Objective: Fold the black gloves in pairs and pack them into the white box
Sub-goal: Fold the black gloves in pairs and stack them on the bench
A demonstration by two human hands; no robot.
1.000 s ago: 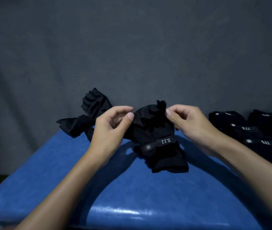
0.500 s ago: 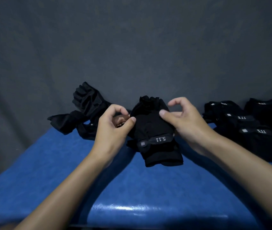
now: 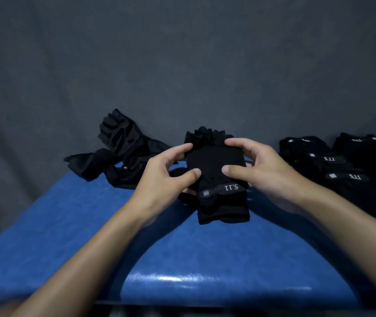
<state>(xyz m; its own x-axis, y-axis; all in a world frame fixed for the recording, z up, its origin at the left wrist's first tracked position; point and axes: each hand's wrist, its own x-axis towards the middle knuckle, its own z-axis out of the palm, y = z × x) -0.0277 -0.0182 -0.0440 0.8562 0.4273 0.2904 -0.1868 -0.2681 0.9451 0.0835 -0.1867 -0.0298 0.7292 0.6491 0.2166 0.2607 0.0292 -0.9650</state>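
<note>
My 2 forearms reach forward; my left hand [image 3: 159, 181] and right hand [image 3: 269, 172] face each other, thumbs and curled fingers pinching the black fabric glove pair [image 3: 214, 161].

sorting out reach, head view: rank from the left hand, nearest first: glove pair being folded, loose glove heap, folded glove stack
1. glove pair, centre, gripped by the left hand.
2. loose glove heap, back left, beside that hand.
3. folded glove stack, far right, past the right hand.

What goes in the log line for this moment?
left hand: pinches held gloves | right hand: pinches held gloves | loose gloves: table, left | folded gloves: table, right
</note>
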